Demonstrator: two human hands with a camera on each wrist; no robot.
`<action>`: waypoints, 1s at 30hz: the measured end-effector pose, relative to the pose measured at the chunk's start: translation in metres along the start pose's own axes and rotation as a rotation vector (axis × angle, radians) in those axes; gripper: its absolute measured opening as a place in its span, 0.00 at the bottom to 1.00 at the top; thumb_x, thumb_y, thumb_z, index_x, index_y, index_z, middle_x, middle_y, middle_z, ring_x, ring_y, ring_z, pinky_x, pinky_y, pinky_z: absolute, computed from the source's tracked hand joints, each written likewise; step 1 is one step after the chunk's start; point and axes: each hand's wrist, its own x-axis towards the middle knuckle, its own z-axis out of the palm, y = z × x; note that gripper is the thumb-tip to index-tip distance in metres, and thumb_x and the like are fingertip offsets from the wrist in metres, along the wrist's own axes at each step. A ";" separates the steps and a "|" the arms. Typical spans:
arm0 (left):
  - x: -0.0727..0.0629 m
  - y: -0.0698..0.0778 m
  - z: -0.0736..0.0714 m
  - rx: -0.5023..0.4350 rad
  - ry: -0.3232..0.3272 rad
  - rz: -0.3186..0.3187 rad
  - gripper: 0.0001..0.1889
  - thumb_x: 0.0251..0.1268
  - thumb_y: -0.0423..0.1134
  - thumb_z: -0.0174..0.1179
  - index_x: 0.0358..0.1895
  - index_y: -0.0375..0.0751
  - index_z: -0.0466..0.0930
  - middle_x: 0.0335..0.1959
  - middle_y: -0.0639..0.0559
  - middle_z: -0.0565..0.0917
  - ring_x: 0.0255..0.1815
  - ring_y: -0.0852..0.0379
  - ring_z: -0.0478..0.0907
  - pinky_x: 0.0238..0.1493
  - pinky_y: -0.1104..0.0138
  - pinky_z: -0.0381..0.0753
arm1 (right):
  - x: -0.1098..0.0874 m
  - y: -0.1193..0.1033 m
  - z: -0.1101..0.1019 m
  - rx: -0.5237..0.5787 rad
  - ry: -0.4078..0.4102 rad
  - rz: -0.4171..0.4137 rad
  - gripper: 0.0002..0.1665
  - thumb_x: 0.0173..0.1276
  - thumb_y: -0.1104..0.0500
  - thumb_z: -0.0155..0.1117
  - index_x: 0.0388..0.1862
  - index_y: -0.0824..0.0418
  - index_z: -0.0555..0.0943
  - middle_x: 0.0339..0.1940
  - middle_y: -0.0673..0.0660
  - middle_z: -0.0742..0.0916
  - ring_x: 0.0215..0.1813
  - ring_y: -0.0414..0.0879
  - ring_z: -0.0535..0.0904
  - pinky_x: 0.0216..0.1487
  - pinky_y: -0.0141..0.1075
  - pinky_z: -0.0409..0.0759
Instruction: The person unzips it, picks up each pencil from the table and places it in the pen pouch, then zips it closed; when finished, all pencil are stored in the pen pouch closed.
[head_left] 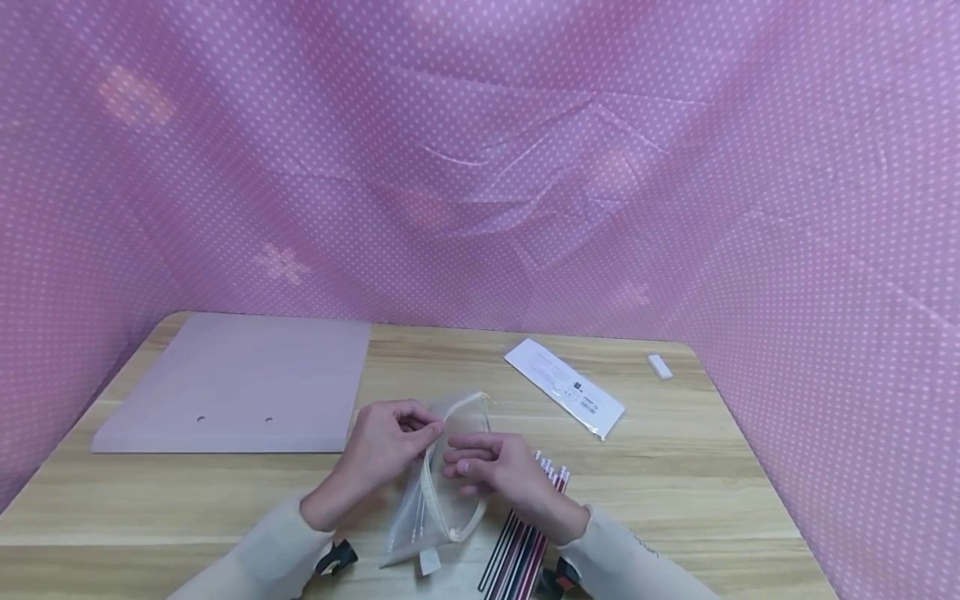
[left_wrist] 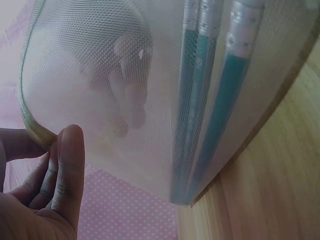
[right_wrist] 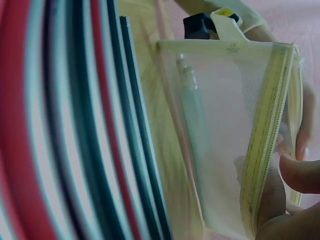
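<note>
A pale mesh zip pouch (head_left: 468,487) stands with its zipper side spread apart. My left hand (head_left: 386,442) pinches one zipper edge between thumb and fingers, as the left wrist view shows at the zipper (left_wrist: 37,130). My right hand (head_left: 498,471) is at the pouch mouth, its fingers extended into the gap; through the mesh they appear blurred in the left wrist view. Teal pencils (left_wrist: 220,105) with metal ends lie inside the pouch along its bottom. A row of dark and red pencils (head_left: 517,550) lies on the table, partly beneath my right wrist.
A large pale folder (head_left: 247,375) with two holes lies at the left of the wooden table (head_left: 675,483). Toward the back right are a white flat package (head_left: 566,387) and a small white block (head_left: 660,367). Pink dotted cloth (head_left: 480,167) hangs around the table.
</note>
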 end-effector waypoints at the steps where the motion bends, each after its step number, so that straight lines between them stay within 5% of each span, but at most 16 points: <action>1: 0.000 0.000 0.000 0.000 0.000 -0.001 0.05 0.61 0.40 0.70 0.34 0.42 0.89 0.28 0.53 0.90 0.23 0.62 0.83 0.24 0.71 0.84 | 0.000 0.000 -0.001 0.006 -0.006 -0.006 0.26 0.68 0.66 0.66 0.65 0.73 0.76 0.56 0.72 0.86 0.51 0.51 0.90 0.46 0.37 0.90; 18: 0.001 -0.002 -0.003 0.009 0.008 -0.005 0.03 0.62 0.39 0.70 0.33 0.45 0.89 0.28 0.52 0.90 0.22 0.61 0.83 0.23 0.70 0.83 | 0.002 -0.006 -0.012 0.092 -0.062 -0.032 0.30 0.70 0.66 0.63 0.69 0.75 0.70 0.62 0.76 0.81 0.55 0.48 0.88 0.56 0.40 0.87; 24: 0.002 -0.003 -0.003 0.003 0.014 -0.009 0.04 0.61 0.39 0.70 0.32 0.44 0.89 0.27 0.53 0.90 0.23 0.61 0.83 0.24 0.70 0.83 | 0.001 -0.007 -0.020 0.132 -0.073 -0.029 0.31 0.70 0.64 0.62 0.69 0.76 0.69 0.61 0.73 0.83 0.52 0.44 0.89 0.55 0.38 0.88; 30: 0.003 -0.002 -0.003 0.003 0.029 0.014 0.03 0.61 0.37 0.70 0.32 0.43 0.89 0.27 0.52 0.89 0.22 0.63 0.81 0.22 0.71 0.81 | 0.000 -0.011 -0.028 0.172 -0.081 -0.075 0.32 0.71 0.64 0.61 0.68 0.79 0.67 0.53 0.59 0.90 0.51 0.42 0.89 0.52 0.35 0.88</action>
